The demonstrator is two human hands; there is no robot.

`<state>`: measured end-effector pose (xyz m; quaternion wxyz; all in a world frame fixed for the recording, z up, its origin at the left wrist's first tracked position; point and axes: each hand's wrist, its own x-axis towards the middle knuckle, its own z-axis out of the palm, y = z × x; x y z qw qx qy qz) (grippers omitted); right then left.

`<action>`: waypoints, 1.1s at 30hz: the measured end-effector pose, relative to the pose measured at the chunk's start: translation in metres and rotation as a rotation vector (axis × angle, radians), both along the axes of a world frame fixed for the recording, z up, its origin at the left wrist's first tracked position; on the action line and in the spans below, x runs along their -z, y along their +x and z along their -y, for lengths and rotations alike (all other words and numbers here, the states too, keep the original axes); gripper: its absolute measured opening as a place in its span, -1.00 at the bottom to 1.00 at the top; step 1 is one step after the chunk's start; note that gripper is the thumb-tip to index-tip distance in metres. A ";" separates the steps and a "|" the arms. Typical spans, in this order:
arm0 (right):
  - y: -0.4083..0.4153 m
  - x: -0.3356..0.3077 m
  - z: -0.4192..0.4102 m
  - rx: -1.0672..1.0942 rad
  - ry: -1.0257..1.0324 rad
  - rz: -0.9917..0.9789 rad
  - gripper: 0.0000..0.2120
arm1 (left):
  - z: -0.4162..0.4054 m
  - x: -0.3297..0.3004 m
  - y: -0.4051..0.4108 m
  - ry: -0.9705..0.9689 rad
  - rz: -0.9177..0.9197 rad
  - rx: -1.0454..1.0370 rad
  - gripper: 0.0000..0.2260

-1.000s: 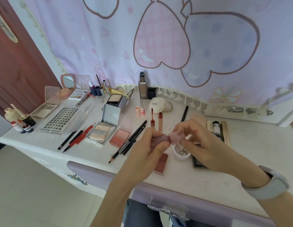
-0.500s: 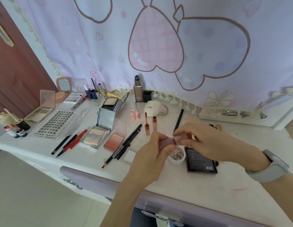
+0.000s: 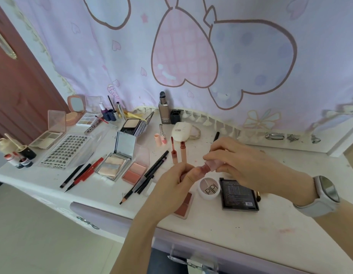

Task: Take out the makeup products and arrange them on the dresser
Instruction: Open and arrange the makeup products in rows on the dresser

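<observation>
Above the white dresser top point(image 3: 250, 224) both my hands hold one small pink lip gloss tube. My left hand point(image 3: 171, 186) grips its darker body point(image 3: 201, 171). My right hand point(image 3: 242, 165), with a grey watch on the wrist, pinches the pale pink cap point(image 3: 212, 164), which sits slightly off the body. Under the hands lie a round white pot point(image 3: 209, 188) marked PIPI, a black flat palette point(image 3: 239, 194) and a pink blush palette point(image 3: 183, 206). Two uncapped lip gloss tubes point(image 3: 178, 153) stand just behind my left hand.
Left of the hands lie pencils point(image 3: 146, 175), an open mirror compact point(image 3: 116, 161), a blush pan point(image 3: 135, 172), a lash tray point(image 3: 63, 153) and small bottles point(image 3: 17, 155). A foundation bottle point(image 3: 163, 109) stands at the back by the curtain. The drawer point(image 3: 191, 260) below is pulled out.
The cap in my right hand has drawn a little away from the tube body. The view has shifted left and down, so the black palette now shows fully.
</observation>
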<state>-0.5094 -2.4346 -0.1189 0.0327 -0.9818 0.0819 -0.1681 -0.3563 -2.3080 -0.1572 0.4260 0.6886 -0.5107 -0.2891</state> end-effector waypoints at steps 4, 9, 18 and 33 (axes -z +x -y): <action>-0.001 0.002 0.004 -0.027 -0.005 0.016 -0.76 | -0.001 0.003 0.001 0.035 -0.034 -0.005 -0.46; -0.015 0.005 0.038 0.152 0.235 0.163 -0.75 | -0.018 0.003 0.023 -0.028 -0.247 -0.204 -0.53; 0.044 0.056 0.053 0.416 0.699 0.265 -0.88 | -0.014 0.017 0.019 -0.220 -0.592 -0.397 -0.91; 0.086 0.074 0.055 0.521 0.490 0.103 -0.64 | -0.015 0.021 0.023 -0.229 -0.439 -0.479 -0.84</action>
